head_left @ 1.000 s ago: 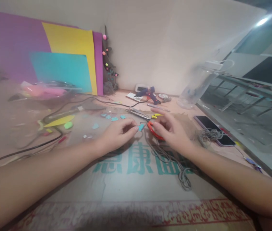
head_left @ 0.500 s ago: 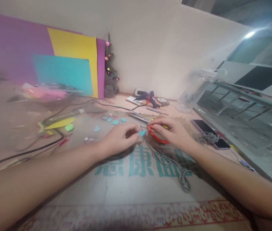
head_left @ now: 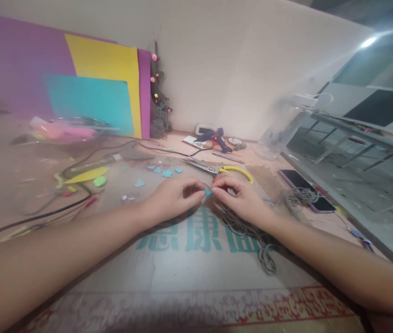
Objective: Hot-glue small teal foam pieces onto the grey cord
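Between both hands is a small blue foam piece (head_left: 208,192). My left hand (head_left: 191,193) pinches its left side between thumb and fingertips. On its other side, my right hand (head_left: 229,190) has its thumb and fingertips closed at the piece's edge. Scissors (head_left: 201,167) with a yellow and a red handle lie just beyond my right hand, which covers part of the red handle. Grey cord (head_left: 267,259) runs in loose loops under and below my right hand. Several blue foam flowers (head_left: 167,173) and a blue heart (head_left: 140,183) lie to the left.
A purple glue gun (head_left: 217,138) lies at the back by the wall. Coloured foam sheets (head_left: 92,101) lean at the left, with a plastic bag (head_left: 67,132) before them. A black cable (head_left: 43,216) crosses the left side. At right is a phone (head_left: 296,181) with cord on it.
My right hand has let go of the scissors, which now lie on the table, and has moved left to the blue piece. The left hand has stayed nearly in place.
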`<state>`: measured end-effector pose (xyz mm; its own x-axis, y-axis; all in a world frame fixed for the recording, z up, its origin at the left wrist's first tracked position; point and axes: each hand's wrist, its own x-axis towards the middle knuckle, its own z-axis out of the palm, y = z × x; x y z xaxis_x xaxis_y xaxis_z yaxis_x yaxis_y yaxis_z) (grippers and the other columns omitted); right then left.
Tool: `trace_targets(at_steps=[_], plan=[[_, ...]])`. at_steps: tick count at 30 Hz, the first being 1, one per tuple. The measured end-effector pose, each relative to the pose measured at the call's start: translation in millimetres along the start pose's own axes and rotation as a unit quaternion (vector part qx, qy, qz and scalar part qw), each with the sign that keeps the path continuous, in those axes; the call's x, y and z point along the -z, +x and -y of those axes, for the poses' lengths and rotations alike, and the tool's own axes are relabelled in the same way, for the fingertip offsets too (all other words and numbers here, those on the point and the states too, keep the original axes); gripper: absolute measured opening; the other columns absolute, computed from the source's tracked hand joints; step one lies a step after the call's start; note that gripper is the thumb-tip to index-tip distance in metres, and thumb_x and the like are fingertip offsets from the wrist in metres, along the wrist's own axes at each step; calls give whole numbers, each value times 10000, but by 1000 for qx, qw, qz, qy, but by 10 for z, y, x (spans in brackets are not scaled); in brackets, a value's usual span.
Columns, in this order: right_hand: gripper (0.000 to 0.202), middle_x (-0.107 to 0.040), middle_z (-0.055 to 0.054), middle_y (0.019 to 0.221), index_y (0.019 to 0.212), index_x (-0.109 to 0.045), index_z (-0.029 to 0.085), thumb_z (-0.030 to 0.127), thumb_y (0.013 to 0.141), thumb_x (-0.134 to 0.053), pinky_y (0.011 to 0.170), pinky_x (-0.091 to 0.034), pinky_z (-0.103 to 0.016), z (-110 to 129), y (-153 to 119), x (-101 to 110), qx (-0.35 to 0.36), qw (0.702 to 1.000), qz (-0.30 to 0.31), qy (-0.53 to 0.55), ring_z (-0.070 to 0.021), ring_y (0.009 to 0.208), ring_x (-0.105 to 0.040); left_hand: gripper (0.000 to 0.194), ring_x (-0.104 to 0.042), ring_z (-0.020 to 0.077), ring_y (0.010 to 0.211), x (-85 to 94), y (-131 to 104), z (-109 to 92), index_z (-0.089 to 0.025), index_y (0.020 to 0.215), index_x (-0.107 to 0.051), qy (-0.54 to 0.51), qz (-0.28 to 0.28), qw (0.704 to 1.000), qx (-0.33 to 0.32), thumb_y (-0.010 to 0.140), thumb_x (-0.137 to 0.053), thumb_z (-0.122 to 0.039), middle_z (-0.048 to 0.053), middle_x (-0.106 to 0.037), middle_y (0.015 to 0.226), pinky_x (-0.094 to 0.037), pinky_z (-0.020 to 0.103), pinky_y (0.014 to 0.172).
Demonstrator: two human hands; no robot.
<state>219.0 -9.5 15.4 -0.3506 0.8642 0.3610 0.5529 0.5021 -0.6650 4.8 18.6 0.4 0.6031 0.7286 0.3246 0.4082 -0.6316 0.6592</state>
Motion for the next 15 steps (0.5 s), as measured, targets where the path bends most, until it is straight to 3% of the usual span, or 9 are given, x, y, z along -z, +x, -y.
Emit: trace_targets(at_steps=[5,8,12,15], plan=[[188,-701,-47,883,859,-674,213,317,946,-543,792,-476,-343,34,49,90,-4,1000,-7,-21,-196,852,-633,229,-582,153,713,5,7,-10,-180,833,-653,-28,-14,999,38,923,-501,-326,10,-661,771,-426,256,642],[146,-715,-51,925,902,-665,215,311,928,-559,786,-482,-341,-19,136,278,-27,996,-55,-63,-204,877,-638,235,-558,146,665,12,4,-23,-181,839,-629,-45,-29,997,56,933,-486,-342,-5,-633,729,-411,257,612],[146,-675,-39,886,906,-615,202,345,877,-618,738,-494,-326,-301,303,571,-46,989,-119,-73,-184,797,-619,232,-556,151,664,2,5,1,-184,830,-613,-55,-35,996,67,926,-489,-354,-3,-626,730,-405,257,598],[206,-695,-65,948,991,-642,180,329,850,-661,745,-515,-341,-532,490,729,-89,979,-120,-135,-189,791,-629,210,-555,148,663,-11,10,28,-184,839,-619,-52,-36,996,70,915,-501,-339,-6,-625,740,-405,257,604]])
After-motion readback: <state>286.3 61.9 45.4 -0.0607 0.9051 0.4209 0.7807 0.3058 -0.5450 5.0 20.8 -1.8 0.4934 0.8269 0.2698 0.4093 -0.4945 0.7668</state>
